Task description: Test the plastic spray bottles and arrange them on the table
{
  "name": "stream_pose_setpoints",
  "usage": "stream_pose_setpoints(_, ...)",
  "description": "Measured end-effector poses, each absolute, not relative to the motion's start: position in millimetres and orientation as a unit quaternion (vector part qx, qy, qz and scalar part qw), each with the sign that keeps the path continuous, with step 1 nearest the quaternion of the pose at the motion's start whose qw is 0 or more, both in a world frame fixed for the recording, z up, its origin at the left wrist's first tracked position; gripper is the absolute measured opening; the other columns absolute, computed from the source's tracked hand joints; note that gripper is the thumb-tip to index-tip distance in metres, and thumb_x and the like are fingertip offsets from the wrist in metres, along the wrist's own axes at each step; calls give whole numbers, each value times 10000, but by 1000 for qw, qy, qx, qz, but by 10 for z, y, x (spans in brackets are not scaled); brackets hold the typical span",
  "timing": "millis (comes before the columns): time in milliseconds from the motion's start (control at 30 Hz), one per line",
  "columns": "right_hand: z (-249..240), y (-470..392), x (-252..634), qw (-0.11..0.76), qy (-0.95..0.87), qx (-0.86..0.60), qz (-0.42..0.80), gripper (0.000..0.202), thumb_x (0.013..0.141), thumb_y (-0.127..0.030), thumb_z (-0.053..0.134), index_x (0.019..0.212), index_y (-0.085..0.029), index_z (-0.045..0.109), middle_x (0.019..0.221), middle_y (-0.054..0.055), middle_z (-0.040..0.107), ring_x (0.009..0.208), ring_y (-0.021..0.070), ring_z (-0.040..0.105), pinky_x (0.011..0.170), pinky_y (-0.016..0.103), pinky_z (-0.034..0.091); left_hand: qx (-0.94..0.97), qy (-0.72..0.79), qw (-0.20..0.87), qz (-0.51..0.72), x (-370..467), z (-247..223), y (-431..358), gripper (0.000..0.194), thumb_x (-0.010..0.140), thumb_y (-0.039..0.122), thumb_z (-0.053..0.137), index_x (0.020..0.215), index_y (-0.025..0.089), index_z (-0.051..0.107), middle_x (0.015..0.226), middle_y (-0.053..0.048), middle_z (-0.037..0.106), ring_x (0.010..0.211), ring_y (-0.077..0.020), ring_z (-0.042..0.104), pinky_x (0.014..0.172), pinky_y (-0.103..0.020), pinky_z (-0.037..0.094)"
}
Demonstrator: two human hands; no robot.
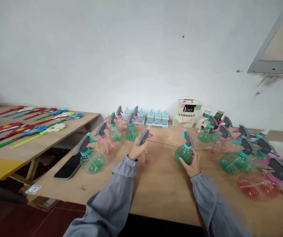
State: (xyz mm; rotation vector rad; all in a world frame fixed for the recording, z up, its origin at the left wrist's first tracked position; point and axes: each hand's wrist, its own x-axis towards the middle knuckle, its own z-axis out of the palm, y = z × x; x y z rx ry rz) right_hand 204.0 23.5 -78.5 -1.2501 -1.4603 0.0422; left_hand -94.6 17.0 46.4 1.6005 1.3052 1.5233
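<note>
My left hand (137, 150) is closed around the grey trigger head of a pink spray bottle (145, 155), whose clear round body shows partly behind the fingers. On the right, my right hand (192, 163) grips the round body of a green spray bottle (183, 153) with a teal nozzle and collar, thumb in front. Both bottles are upright; whether they touch the table cannot be told. Left of my left hand, a larger-looking green spray bottle (92, 161) stands near several more green and pink ones. Another group, including a pink spray bottle (258, 186), stands at the right.
A black phone (68, 167) lies at the wooden table's (161, 191) left side. Pale blue popsicle molds (157, 118), a printed paper bag (186, 113) and a white-capped bottle (205, 115) stand by the wall. Colourful hand-shaped sticks (30, 131) lie on the left table.
</note>
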Motion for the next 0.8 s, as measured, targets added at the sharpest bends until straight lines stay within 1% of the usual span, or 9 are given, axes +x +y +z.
stream_pose_setpoints(100, -793, 236, 2041, 571, -621, -536, 32, 867, 679, -627, 699, 1369, -188, 410, 1196, 130, 440, 1100, 299, 522, 942, 542, 489, 567, 526, 192, 604, -1310, 519, 225, 75, 689, 243, 620, 655, 184, 589, 536, 56, 420, 509, -90, 391, 508, -227, 357)
stream_pose_setpoints(167, -797, 234, 2042, 569, -622, -536, 39, 869, 679, -623, 699, 1372, -189, 405, 1203, 130, 437, 1113, 300, 518, 948, 541, 486, 544, 537, 150, 627, -1520, 524, 286, 85, 681, 263, 622, 693, 179, 621, 564, 43, 474, 543, -106, 439, 524, -232, 387)
stream_pose_setpoints(233, -797, 233, 2041, 570, -622, -535, 42, 867, 681, -621, 697, 1372, -185, 405, 1204, 131, 437, 1121, 302, 515, 956, 541, 481, 523, 541, 129, 646, -1681, 498, 355, 110, 674, 276, 627, 729, 182, 642, 601, 26, 525, 605, -135, 500, 555, -248, 428)
stream_pose_setpoints(300, -796, 232, 2039, 572, -622, -534, 42, 869, 679, -622, 698, 1368, -180, 408, 1201, 133, 439, 1120, 304, 514, 959, 542, 478, 504, 549, 124, 655, -1789, 450, 424, 95, 667, 280, 630, 700, 191, 634, 591, 18, 522, 639, -158, 529, 570, -262, 449)
stream_pose_setpoints(400, -797, 235, 2033, 575, -620, -533, 42, 874, 675, -627, 700, 1364, -177, 408, 1195, 133, 442, 1106, 301, 519, 951, 544, 482, 491, 563, 127, 652, -1866, 369, 521, 93, 654, 282, 640, 674, 193, 621, 576, 19, 511, 634, -162, 532, 573, -270, 458)
stream_pose_setpoints(533, -798, 240, 2026, 579, -622, -525, 40, 866, 676, -632, 702, 1354, -177, 413, 1187, 128, 445, 1090, 294, 528, 938, 543, 491, 502, 571, 126, 637, -1864, 303, 624, 212, 664, 295, 657, 839, 175, 668, 698, -1, 612, 668, -161, 566, 643, -289, 496)
stream_pose_setpoints(667, -790, 231, 2017, 579, -623, -525, 36, 856, 676, -633, 706, 1343, -176, 424, 1183, 131, 449, 1085, 294, 531, 932, 541, 497, 491, 595, 118, 625, -1823, 273, 680, 307, 681, 324, 686, 953, 182, 661, 788, -33, 660, 758, -196, 615, 751, -342, 521)
stream_pose_setpoints(733, -783, 226, 2013, 579, -624, -524, 36, 856, 676, -639, 701, 1340, -174, 427, 1179, 131, 450, 1086, 294, 530, 928, 538, 499, 500, 588, 101, 628, -1815, 250, 673, 411, 685, 359, 704, 1054, 193, 632, 921, -58, 676, 873, -219, 634, 828, -367, 518)
stream_pose_setpoints(800, -776, 224, 2012, 580, -624, -522, 38, 857, 678, -644, 696, 1338, -169, 427, 1179, 132, 448, 1087, 296, 528, 928, 537, 499, 504, 568, 60, 648, -1808, 217, 619, 604, 662, 406, 734, 1196, 190, 552, 1136, -102, 632, 1041, -249, 611, 924, -393, 492)
